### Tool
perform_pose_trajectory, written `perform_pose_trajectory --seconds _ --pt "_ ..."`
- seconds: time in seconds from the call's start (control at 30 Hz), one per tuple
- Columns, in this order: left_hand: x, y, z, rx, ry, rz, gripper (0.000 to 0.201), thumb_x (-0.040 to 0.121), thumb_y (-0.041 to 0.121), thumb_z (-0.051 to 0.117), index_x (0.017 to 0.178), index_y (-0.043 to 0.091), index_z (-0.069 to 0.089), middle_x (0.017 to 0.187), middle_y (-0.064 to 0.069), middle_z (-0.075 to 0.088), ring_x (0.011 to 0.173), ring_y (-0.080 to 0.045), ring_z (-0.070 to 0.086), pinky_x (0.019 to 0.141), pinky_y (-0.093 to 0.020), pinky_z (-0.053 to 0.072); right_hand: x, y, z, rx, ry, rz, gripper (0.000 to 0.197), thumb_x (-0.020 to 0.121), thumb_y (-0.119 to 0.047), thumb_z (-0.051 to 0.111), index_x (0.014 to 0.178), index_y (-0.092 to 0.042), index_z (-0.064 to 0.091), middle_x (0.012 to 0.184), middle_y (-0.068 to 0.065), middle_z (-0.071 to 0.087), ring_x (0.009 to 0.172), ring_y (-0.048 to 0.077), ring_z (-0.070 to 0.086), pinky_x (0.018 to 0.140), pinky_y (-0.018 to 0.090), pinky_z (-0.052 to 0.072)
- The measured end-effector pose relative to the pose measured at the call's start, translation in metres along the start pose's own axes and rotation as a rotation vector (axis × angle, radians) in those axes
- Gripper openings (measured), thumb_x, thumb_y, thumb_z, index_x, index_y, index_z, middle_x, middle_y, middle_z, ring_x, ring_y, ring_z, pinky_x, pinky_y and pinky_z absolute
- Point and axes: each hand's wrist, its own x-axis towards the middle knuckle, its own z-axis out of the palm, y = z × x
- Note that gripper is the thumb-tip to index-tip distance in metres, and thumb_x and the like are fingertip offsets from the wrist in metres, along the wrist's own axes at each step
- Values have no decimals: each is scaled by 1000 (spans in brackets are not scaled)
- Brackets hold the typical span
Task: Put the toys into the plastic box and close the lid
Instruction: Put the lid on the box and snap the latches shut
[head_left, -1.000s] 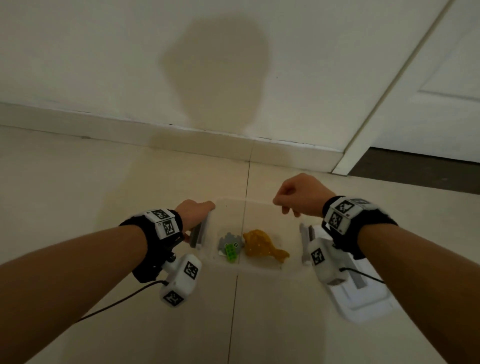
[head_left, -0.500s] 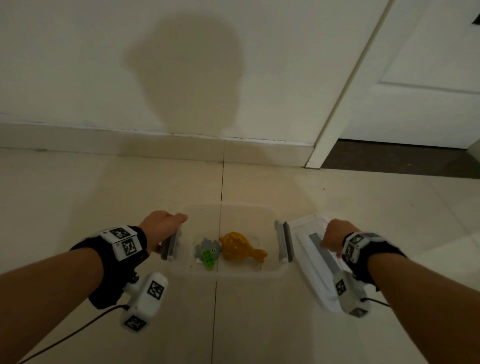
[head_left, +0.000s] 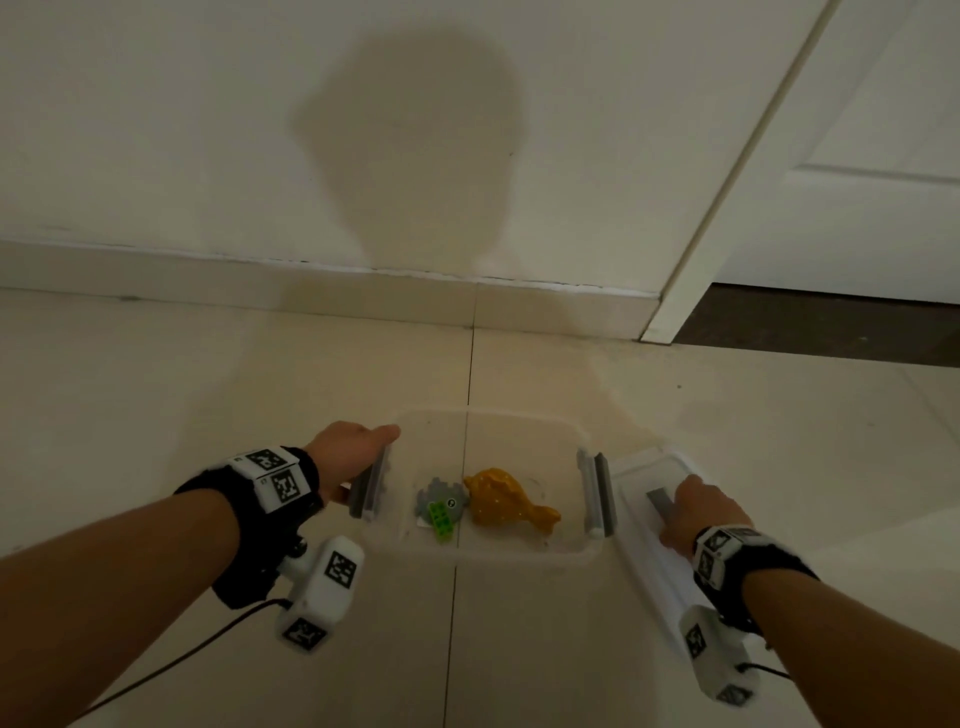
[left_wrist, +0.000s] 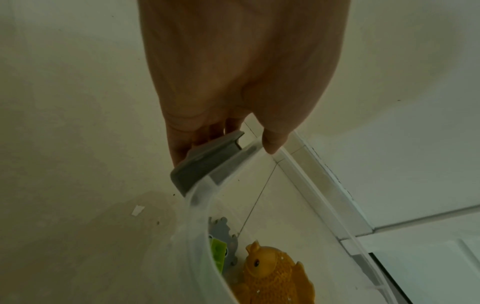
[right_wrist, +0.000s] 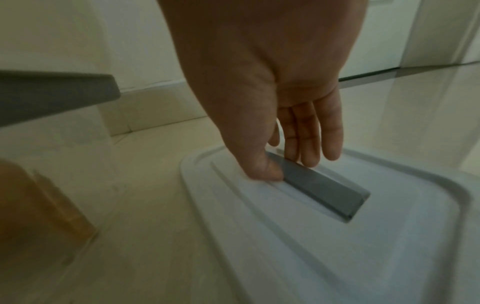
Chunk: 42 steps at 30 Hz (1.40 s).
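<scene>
A clear plastic box (head_left: 483, 552) sits open on the tiled floor. Inside lie an orange fish toy (head_left: 506, 499) and a grey toy with a green brick (head_left: 440, 512); the left wrist view shows the fish (left_wrist: 270, 273) too. My left hand (head_left: 363, 457) grips the box's left end, its fingers behind the raised grey latch (left_wrist: 205, 164) and the thumb on the rim. The white lid (head_left: 649, 566) lies flat to the right of the box. My right hand (right_wrist: 288, 166) pinches the lid's grey handle (right_wrist: 324, 188) between thumb and fingers.
The box's right grey latch (head_left: 597, 493) stands upright next to the lid. A white wall with a baseboard (head_left: 363, 291) runs behind. A door frame (head_left: 691, 270) and dark flooring lie at the back right. A small white scrap (left_wrist: 137, 210) lies on the floor left of the box.
My right hand has moved from above the box's back rim out to the right and down onto the lid's handle. The left hand stays at the left latch.
</scene>
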Motion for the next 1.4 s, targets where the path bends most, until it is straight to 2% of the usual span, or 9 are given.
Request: perform_pose_trajectory --seconds 0.1,0.23,0.33,0.47,0.7,0.8,1.03,1.2,1.4 --pt "1 -1 -4 1 -17 4 51 94 44 58 116 -1 61 120 -24 64 111 -45 62 96 -57 52 -1 -1 -15 12 -16 15 67 78 -37 76 130 -8 44 122 11 61 109 28 64 86 34 54" --pt "1 -2 -11 4 -44 12 46 91 47 62 104 3 62 113 -21 65 108 -43 64 93 -54 54 3 -20 -81 54 123 -68 49 85 -42 68 118 -7 58 115 13 65 106 30 64 92 39 53" --pt "-1 -3 -13 -9 -64 13 51 92 45 61 118 1 62 113 -19 65 106 -41 64 87 -49 56 -2 -45 -140 112 232 -151 42 83 -39 71 108 -6 63 96 11 63 97 32 65 85 39 55" --pt "-6 -5 -17 -6 -87 3 51 98 41 53 128 1 60 120 -20 65 102 -38 63 79 -45 54 -26 -93 -183 147 253 -375 45 74 -38 77 105 -8 66 105 14 69 87 29 62 71 31 48" --pt "-9 -13 -32 3 -86 -2 47 102 34 47 122 -5 62 121 -26 66 95 -37 65 86 -49 57 -102 -171 -142 -106 77 -842 43 75 -38 77 107 -15 62 106 7 65 93 26 62 80 36 53" --pt "-12 -12 -40 20 -67 19 38 101 28 50 118 -1 66 116 -21 69 86 -33 68 72 -40 59 -117 -185 -117 -247 54 -942 40 76 -38 75 106 -16 61 104 6 64 91 26 62 80 39 55" --pt "-11 -15 -47 2 -35 11 34 101 22 48 118 -2 66 118 -19 69 88 -33 68 72 -38 58 -119 -188 -92 -251 49 -996 32 78 -26 72 105 -16 58 105 6 62 90 25 60 78 39 53" --pt "-8 -16 -44 -52 -47 -5 45 103 33 45 120 -4 63 119 -22 66 91 -35 65 77 -43 55 -113 -185 -91 -195 18 -1016 31 79 -23 70 109 -19 60 107 3 61 89 21 55 77 35 49" --pt "-10 -15 -40 -45 -74 -8 50 97 40 54 119 -3 64 112 -19 68 91 -35 66 72 -41 56 -101 -187 -90 -146 -15 -984 34 78 -26 72 110 -20 61 99 -3 54 87 17 49 74 29 41"
